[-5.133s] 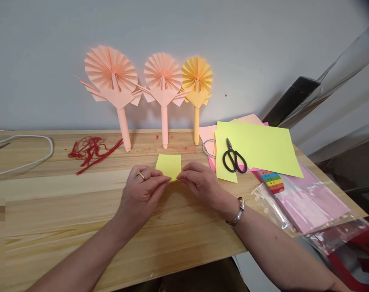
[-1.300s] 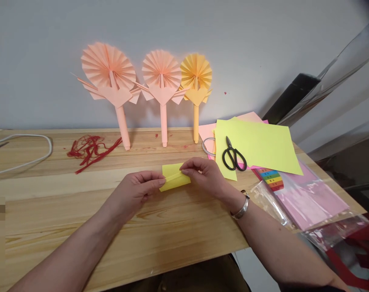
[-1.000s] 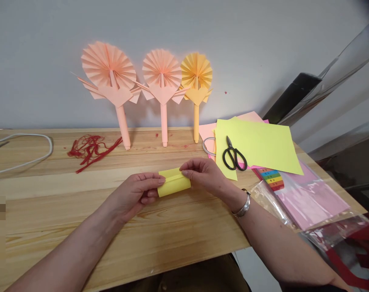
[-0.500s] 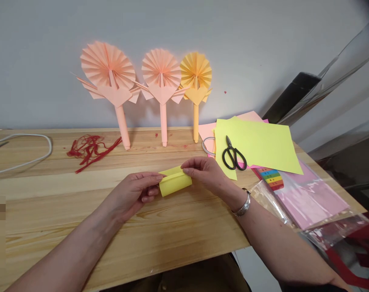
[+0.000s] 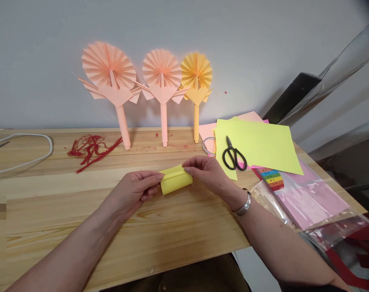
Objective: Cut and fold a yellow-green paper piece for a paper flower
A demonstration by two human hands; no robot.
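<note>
A small piece of yellow paper [image 5: 176, 184] is held above the table between my two hands, curved, with a narrow fold along its upper part. My left hand [image 5: 142, 184] pinches its left end between thumb and fingers. The thumb and forefinger of my right hand [image 5: 204, 169] grip the upper right corner. The paper slants slightly, its right end higher. Behind it, two pink paper fan figures [image 5: 119, 95] [image 5: 162, 95] and an orange one [image 5: 196, 95] lean against the wall.
Black scissors [image 5: 233, 154] lie on yellow-green sheets [image 5: 260, 144] at the right, over pink paper. Beside them is a clear bag of pink paper [image 5: 312, 198]. Red threads [image 5: 93, 150] and a white cable [image 5: 49, 150] lie at the left of the wooden table [image 5: 50, 219].
Five seconds ago the paper was a flatter piece held at its near edge. Since then it has been turned and curled over. In the last half second it has shifted only slightly.
</note>
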